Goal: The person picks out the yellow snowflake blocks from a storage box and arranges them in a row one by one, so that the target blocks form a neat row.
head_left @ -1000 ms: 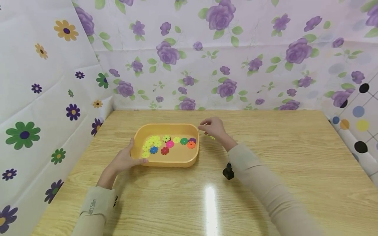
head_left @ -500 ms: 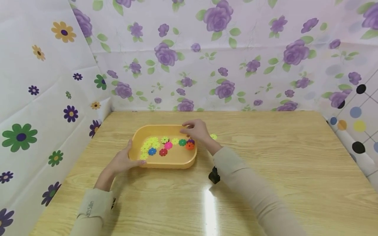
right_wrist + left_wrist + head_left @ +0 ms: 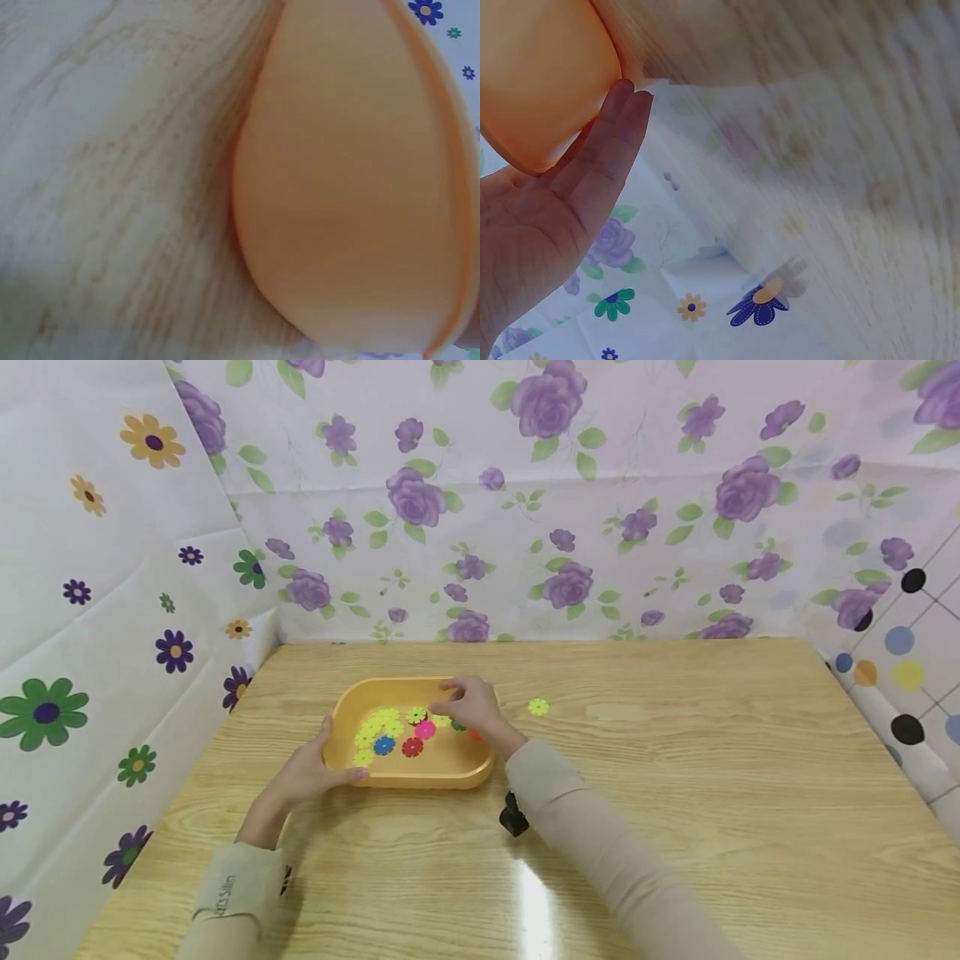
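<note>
My left hand (image 3: 303, 770) grips the left end of an orange plastic tray (image 3: 431, 782), thumb over the front rim. In the left wrist view the fingers (image 3: 615, 124) lie along the tray's outer wall (image 3: 547, 75). Inside are several yellow flower-shaped discs (image 3: 375, 727), plus a blue disc (image 3: 384, 745), a dark red disc (image 3: 412, 747) and a pink disc (image 3: 425, 729). My right hand (image 3: 476, 706) hovers over the tray's right half, thumb and forefinger apart, nothing visible between them. It partly covers a green disc (image 3: 458, 725) and an orange disc (image 3: 474, 735).
A lone yellow flower disc (image 3: 538, 707) lies on the wooden table (image 3: 675, 793), right of the tray. A black device (image 3: 513, 816) hangs under the right wrist. Flower-printed sheeting (image 3: 465, 510) stands behind the table and along its left side.
My right hand has moved left from beside the tray's right end to over its inside, uncovering the yellow disc on the table. My left hand keeps its grip on the tray.
</note>
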`<state>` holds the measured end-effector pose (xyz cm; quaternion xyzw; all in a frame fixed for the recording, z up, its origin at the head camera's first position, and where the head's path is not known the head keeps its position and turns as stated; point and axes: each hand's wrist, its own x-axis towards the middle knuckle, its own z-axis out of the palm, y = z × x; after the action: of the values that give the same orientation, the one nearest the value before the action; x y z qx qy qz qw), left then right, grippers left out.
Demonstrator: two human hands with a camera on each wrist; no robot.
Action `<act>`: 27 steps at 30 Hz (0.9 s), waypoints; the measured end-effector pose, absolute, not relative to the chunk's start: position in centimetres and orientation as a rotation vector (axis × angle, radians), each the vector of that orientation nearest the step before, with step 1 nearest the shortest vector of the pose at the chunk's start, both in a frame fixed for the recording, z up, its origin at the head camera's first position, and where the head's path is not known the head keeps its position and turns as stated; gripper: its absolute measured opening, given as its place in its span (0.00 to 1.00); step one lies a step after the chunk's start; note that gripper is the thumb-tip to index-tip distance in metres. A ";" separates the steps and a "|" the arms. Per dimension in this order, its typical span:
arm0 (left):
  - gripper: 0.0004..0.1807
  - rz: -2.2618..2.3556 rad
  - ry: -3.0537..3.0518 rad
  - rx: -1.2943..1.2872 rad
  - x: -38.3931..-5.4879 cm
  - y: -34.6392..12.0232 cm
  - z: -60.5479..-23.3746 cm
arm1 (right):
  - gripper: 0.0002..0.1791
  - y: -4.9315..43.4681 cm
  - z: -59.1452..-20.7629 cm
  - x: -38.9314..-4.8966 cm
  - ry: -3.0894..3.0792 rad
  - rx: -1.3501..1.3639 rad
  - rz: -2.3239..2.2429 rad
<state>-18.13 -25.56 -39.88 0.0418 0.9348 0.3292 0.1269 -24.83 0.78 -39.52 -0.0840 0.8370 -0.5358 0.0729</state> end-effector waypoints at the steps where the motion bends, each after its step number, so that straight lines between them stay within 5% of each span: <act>1: 0.64 0.959 2.720 0.123 -18.1 -25.5 -39.9 | 0.23 0.7 -39.7 -24.9 2.523 -0.241 -1.599; 27: 0.63 0.971 2.726 0.129 -18.1 -25.5 -40.0 | 0.26 -1.2 -42.1 -26.1 2.752 -0.138 -0.993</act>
<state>-18.09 -25.48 -40.03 0.0443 0.9340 0.3328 0.1221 -26.13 -1.17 -42.10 -0.0467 0.9343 -0.3372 0.1060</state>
